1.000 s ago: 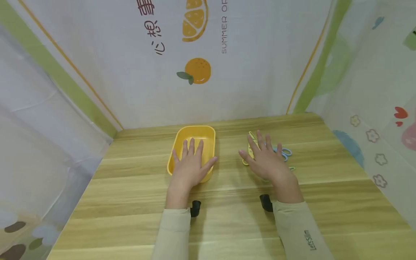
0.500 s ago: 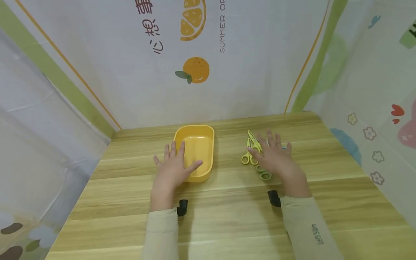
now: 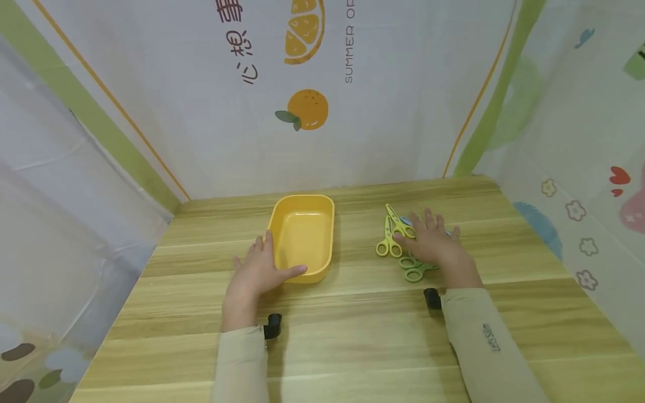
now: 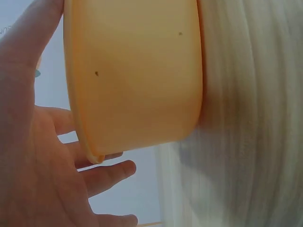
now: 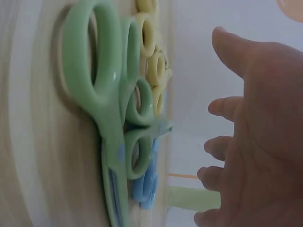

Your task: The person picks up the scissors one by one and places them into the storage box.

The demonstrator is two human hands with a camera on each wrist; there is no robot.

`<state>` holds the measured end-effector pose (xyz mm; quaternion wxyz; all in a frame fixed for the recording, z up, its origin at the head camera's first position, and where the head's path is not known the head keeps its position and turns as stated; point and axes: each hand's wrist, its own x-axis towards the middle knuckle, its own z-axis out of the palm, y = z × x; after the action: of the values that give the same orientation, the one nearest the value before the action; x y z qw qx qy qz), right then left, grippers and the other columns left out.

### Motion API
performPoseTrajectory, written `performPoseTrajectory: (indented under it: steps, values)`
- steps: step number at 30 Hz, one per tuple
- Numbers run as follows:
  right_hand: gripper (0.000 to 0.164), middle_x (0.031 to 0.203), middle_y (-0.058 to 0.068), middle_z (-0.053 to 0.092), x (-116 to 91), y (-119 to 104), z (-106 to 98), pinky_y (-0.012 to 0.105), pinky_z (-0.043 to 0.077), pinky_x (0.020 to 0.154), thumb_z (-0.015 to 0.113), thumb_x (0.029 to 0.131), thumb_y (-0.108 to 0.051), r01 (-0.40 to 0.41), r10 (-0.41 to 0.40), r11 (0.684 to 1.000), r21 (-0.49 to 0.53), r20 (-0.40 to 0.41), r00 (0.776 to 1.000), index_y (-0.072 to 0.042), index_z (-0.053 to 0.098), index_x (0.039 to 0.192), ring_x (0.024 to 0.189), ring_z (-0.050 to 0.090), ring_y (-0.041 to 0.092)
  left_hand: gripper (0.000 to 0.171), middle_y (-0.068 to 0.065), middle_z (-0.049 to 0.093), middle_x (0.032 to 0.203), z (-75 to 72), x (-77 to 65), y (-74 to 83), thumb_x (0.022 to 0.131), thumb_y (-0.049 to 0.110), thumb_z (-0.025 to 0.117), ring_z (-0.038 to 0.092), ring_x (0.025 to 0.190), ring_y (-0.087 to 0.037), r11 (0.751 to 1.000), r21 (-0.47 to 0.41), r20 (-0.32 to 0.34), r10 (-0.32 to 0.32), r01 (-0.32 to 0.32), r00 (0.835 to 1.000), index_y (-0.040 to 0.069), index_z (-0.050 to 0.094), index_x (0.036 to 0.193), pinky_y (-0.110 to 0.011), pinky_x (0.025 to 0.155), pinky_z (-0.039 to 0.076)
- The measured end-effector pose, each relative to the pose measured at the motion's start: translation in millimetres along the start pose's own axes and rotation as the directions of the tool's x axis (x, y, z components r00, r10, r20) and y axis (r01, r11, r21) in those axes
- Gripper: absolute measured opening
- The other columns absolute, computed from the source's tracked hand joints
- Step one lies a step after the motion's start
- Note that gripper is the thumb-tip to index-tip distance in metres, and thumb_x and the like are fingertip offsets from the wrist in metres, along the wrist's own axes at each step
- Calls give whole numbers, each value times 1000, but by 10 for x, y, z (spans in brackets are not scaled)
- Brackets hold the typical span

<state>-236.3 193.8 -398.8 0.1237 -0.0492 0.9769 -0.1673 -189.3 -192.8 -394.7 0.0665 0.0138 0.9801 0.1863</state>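
A yellow plastic box (image 3: 330,240) stands on the table at the middle. My left hand (image 3: 256,273) is at its near left corner, thumb over the near rim and fingers along the left side. In the left wrist view the fingers are extended around the rim of the box (image 4: 137,85). My right hand (image 3: 437,245) hovers over a pile of small scissors, fingers spread, holding nothing. Yellow scissors (image 3: 388,239) lie left of it. Green scissors (image 5: 110,116) lie nearest in the right wrist view, with blue scissors (image 5: 142,189) beyond, partly hidden.
The wooden table (image 3: 353,330) reaches back to a white printed cloth (image 3: 393,123). More cloth hangs along the left and right sides. A small black piece (image 3: 274,326) sticks out inward from the left cuff, and another (image 3: 432,298) from the right cuff.
The left hand has moved left and toward the body, from above the box to its near left corner. The right hand has shifted right, uncovering more of the yellow and green scissors.
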Motion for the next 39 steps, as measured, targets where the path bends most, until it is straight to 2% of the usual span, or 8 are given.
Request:
performPoseTrajectory:
  steps: [4,9,14,19,23,28,34,39]
  values:
    - [103,161,29,-12,34,62,1,80,-8,104,20,87,-84,-24,24,1000,-16,0,1000,-13,3,159,145,-10,55,135,-26,21,160,24,1,34,66,92,53,23,147,-43,1000,17,-17,-6,6,1000,6,4,158,-77,109,8]
    - [105,160,29,-13,53,76,-10,79,-9,104,21,85,-85,-36,36,999,0,20,999,-12,2,159,145,-11,55,137,-26,29,156,79,4,132,65,94,49,29,144,-44,997,56,-32,-44,46,999,2,7,157,-76,109,13]
    - [107,159,33,-9,-21,133,20,79,-7,105,31,87,-82,-70,70,998,-1,16,997,-5,6,158,144,-8,57,140,-26,23,158,144,14,236,65,96,45,26,145,-45,995,39,-20,-95,95,995,0,2,157,-75,109,16]
    - [102,158,35,-9,-145,218,141,80,-7,103,40,92,-73,-94,94,995,-15,22,995,0,12,156,143,-8,58,141,-26,15,161,190,44,287,65,98,40,23,146,-46,991,23,-16,-128,128,992,0,-2,156,-76,108,17]
    - [98,158,34,-9,-195,229,214,80,-10,102,44,91,-71,-99,99,995,-1,-1,995,-1,19,155,144,-8,57,140,-27,12,161,200,56,297,65,99,37,22,146,-47,991,18,-9,-135,136,991,0,-4,156,-76,108,17]
    - [100,158,35,-8,-174,217,224,79,-11,103,53,90,-67,-102,102,995,15,-27,994,5,23,152,144,-8,56,137,-26,11,162,162,44,284,68,97,39,19,147,-46,992,1,4,-127,127,992,1,-5,156,-77,107,16]
    - [97,157,36,-6,-122,233,216,80,-9,103,51,91,-66,-113,113,994,4,-31,993,8,29,149,144,-8,56,132,-24,10,163,132,35,229,72,93,41,16,148,-46,993,-29,31,-116,117,993,5,-8,157,-77,108,14]
    - [96,157,37,-3,-68,212,202,80,-9,103,52,90,-66,-114,114,993,-5,-46,992,9,33,147,145,-6,55,136,-24,12,163,124,47,196,69,94,44,19,147,-48,992,-32,48,-117,118,992,6,-11,156,-77,108,16]
